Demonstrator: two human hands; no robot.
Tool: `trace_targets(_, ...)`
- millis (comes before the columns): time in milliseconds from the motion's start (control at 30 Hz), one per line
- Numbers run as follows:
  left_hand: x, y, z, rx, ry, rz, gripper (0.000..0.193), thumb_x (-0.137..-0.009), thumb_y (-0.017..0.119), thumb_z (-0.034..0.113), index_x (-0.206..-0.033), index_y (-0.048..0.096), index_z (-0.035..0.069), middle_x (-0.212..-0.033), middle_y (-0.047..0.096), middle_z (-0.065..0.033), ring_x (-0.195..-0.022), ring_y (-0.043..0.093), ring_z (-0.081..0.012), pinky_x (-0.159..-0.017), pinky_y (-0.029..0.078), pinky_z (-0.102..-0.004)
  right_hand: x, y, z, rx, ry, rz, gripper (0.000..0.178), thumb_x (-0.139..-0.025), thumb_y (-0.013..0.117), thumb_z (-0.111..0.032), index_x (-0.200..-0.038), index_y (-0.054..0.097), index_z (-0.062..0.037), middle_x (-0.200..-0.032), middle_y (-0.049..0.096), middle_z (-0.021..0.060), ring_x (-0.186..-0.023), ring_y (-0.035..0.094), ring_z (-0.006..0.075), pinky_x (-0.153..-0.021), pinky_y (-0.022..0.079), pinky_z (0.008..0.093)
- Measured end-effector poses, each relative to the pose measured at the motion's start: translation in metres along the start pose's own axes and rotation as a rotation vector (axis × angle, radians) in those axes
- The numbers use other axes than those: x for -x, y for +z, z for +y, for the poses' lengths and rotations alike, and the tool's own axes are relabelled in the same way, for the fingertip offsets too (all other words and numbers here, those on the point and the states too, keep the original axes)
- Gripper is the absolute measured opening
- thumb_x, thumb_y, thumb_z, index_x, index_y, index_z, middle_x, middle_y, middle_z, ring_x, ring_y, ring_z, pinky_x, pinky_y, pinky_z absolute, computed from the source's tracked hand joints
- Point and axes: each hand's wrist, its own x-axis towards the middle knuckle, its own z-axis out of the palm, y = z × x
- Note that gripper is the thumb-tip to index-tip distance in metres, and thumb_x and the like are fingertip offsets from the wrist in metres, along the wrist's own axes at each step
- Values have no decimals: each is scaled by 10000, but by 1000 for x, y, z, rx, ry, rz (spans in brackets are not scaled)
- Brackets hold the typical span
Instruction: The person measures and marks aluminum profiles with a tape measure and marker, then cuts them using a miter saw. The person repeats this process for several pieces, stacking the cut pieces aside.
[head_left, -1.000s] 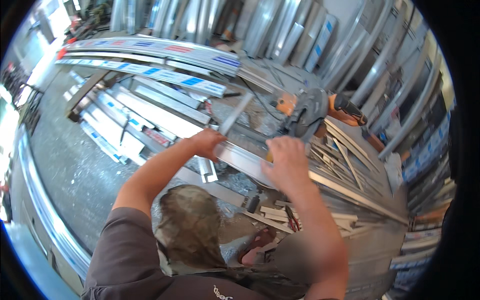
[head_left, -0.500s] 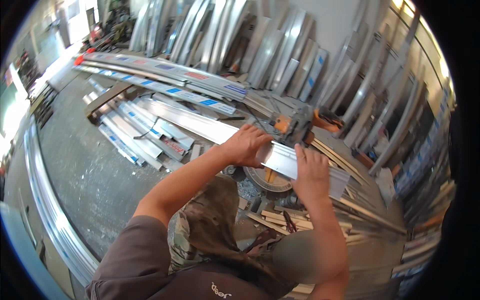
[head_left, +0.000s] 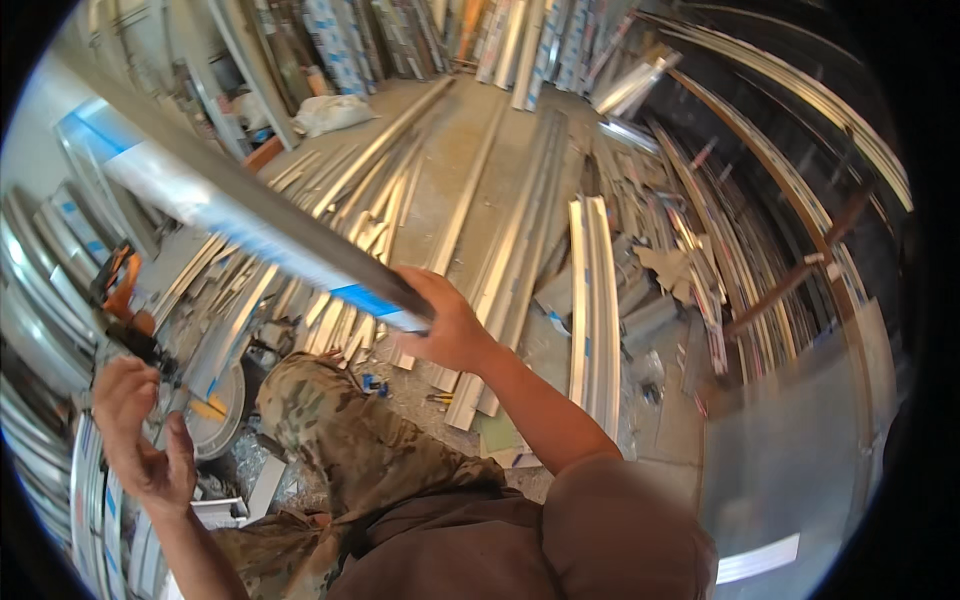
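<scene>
My right hand (head_left: 445, 325) is closed round the near end of a long metal profile (head_left: 265, 225) covered in white and blue film. The profile slants up to the left, raised above the floor, and its far end runs to the picture's edge. At the left, my left hand (head_left: 145, 435) is raised with its fingers apart and holds nothing. Just beyond it stands a mitre saw with an orange and black handle (head_left: 122, 285). Beside that hand shows the saw's round grey base (head_left: 222, 420), with a yellow insert.
Several pale strips (head_left: 470, 210) lie lengthwise on the floor ahead. White-edged profiles (head_left: 595, 310) lie to the right. Racks of long bars (head_left: 770, 170) line the right side, and a translucent sheet (head_left: 790, 440) stands near me. A white sack (head_left: 335, 115) sits at the back.
The view has swung to the right. Both hands were on a silver profile over the saw; now my left hand is free and my right grips a raised, film-covered profile.
</scene>
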Motion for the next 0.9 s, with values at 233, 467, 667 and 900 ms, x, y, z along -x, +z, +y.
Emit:
trace_targets(233, 183, 106, -67, 298, -829, -127, 88, -966, 644, 53, -1006, 662, -24, -909, 679, -71, -823, 621, -144, -772, 487, -277, 159, -29, 111, 232, 787, 518, 391, -872, 725, -419, -967, 698, -40, -796, 692, 189, -768, 690, 343, -707, 518, 430)
trace_targets(467, 308, 138, -105, 265, -1071, -431, 145, -915, 676, 87, -1003, 703, -26, -842, 727, -102, -773, 693, -184, -743, 533, -314, 331, -58, 198, 456, 1110, 559, 431, -866, 725, -405, -763, 694, 12, -665, 626, 177, -627, 601, 275, -636, 462, 447)
trace_targets(667, 328, 142, -102, 127, -1107, -644, 231, -869, 702, 170, -966, 710, -40, -827, 740, -178, -756, 727, -242, -716, 543, -359, 436, -88, 203, 538, 1298, 662, 501, -865, 707, -422, -708, 651, 50, -656, 625, 210, -613, 600, 317, -629, 454, 487)
trace_targets(900, 347, 148, -98, 124, -1176, -781, 301, -884, 719, 243, -966, 694, -46, -775, 731, -181, -703, 713, -246, -678, 526, -376, 499, -117, 222, 449, 1324, 714, 523, -885, 696, -417, -668, 614, 52, -604, 571, 152, -571, 514, 246, -592, 421, 478)
